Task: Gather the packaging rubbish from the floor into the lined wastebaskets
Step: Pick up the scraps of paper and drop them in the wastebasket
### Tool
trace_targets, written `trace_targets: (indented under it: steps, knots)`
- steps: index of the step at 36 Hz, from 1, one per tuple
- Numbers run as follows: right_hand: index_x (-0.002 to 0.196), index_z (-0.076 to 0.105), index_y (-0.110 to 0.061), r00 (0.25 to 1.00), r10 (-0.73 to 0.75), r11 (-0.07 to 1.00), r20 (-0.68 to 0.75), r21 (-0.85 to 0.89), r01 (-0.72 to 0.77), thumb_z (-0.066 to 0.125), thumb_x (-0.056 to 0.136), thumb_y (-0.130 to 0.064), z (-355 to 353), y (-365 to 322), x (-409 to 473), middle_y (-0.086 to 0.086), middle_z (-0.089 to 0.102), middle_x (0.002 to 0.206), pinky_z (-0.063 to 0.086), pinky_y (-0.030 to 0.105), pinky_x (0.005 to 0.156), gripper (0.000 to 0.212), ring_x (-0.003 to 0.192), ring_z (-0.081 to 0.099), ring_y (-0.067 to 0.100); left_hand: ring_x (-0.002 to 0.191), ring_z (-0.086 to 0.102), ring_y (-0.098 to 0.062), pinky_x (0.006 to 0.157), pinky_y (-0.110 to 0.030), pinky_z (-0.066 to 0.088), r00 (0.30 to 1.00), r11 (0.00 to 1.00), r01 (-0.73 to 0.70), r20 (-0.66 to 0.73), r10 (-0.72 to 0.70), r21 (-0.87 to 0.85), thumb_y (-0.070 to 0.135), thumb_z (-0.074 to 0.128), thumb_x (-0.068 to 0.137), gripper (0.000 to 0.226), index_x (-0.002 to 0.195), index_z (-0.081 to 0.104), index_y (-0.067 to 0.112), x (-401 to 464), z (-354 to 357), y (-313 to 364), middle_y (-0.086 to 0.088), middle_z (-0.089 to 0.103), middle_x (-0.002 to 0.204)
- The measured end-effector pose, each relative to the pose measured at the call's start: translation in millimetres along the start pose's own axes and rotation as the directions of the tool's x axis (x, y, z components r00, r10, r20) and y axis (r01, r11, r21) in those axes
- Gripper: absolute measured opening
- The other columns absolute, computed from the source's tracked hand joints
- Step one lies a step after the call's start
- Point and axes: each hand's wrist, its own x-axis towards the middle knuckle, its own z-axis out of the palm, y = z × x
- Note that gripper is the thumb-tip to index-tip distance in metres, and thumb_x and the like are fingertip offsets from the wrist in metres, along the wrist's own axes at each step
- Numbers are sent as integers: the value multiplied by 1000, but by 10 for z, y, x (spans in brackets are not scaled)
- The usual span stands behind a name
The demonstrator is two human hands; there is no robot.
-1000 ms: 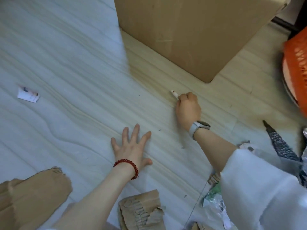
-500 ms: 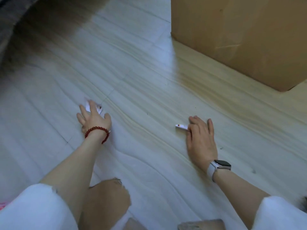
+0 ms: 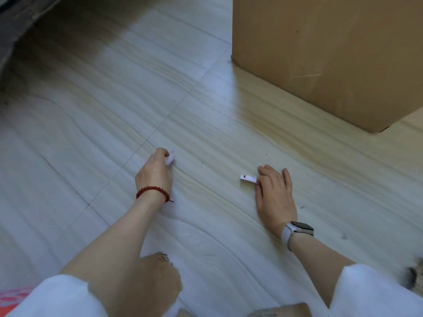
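1. The left hand [image 3: 155, 172], with a string of red beads [image 3: 152, 192] around its wrist, is low over the pale wood-grain floor [image 3: 91, 124]; its grip is curled tight, pinching a small crumpled white scrap of paper [image 3: 169, 159] that shows just past the knuckles on the thumb side.
2. The right hand [image 3: 274, 193], with a grey smartwatch on a white strap [image 3: 297, 229] at its wrist, lies palm-down on the floor with its fingers fairly straight.
3. A small flat white paper slip with a dark mark at its end [image 3: 248, 178] lies on the floor and sticks out to the left from under the right hand's thumb and forefinger; this grip is nearly flat, and whether it pinches the slip or only presses on it cannot be told.
4. The two hands are well apart, with bare floor between them.
5. A large brown cardboard box [image 3: 332, 58] stands on the floor beyond the right hand, filling the upper right of the view.
6. A torn piece of brown cardboard [image 3: 158, 277] lies on the floor near the person, just beside the left forearm, and another torn brown cardboard edge [image 3: 281, 311] shows at the bottom of the view.
7. White sleeves [image 3: 375, 294] cover both upper arms.
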Motion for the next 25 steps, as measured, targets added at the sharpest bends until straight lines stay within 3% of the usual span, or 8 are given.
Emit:
trace_targets:
  steps: [3,7,9,11,16,21,25]
  knots:
    - [92,52,-10,998,31,999,47,17,-32,33,90,-16,-48,-39,12,13,63,114,15,44,108,19,115,56,32,86,53,-23,67,-30,38,1000,996,5,11,-4,-85,9,40,91,34,123,44,18,-107,-198,144,-2,59,111]
    - [92,56,-5,959,211,951,190,187,-246,42,92,-9,-232,-232,36,15,59,115,17,43,110,15,118,49,35,84,55,-22,66,-32,43,990,970,-87,-133,57,-229,12,43,91,22,108,57,15,-283,-659,269,-2,59,108]
    - [91,57,-3,948,260,902,182,305,-305,47,89,-7,-393,-463,65,17,60,99,32,36,93,11,99,54,37,82,56,-23,66,-32,44,976,953,-150,-195,100,-262,11,46,89,18,101,60,14,-386,-944,269,-1,59,101]
    - [89,57,-3,958,256,861,132,419,-288,48,88,-10,-595,-806,112,13,58,90,31,23,77,11,88,54,31,81,57,-21,68,-30,42,967,935,-176,-231,106,-307,9,50,86,14,94,61,13,-480,-1261,219,1,59,94]
    - [88,50,-15,984,26,751,178,646,-137,48,93,-11,-1052,-1883,301,-4,48,82,35,11,58,7,69,45,4,73,56,-15,69,-24,43,929,895,-179,-370,18,-408,6,53,83,17,92,66,12,-757,-2117,-170,3,59,86]
    - [96,53,-24,966,-180,603,188,797,-43,51,91,-14,-1348,-2918,252,-14,54,82,36,9,61,11,69,52,2,73,52,-6,68,-19,39,895,906,-110,-437,-88,-410,14,47,78,35,106,67,20,-1214,-2662,-842,6,57,84]
    - [105,50,-26,874,-432,558,224,827,64,53,87,-19,-1483,-3540,-47,-14,54,81,39,11,64,20,70,54,2,78,51,-5,75,-16,38,868,914,-31,-465,-176,-404,12,46,77,42,116,62,15,-1725,-2836,-1403,6,57,93]
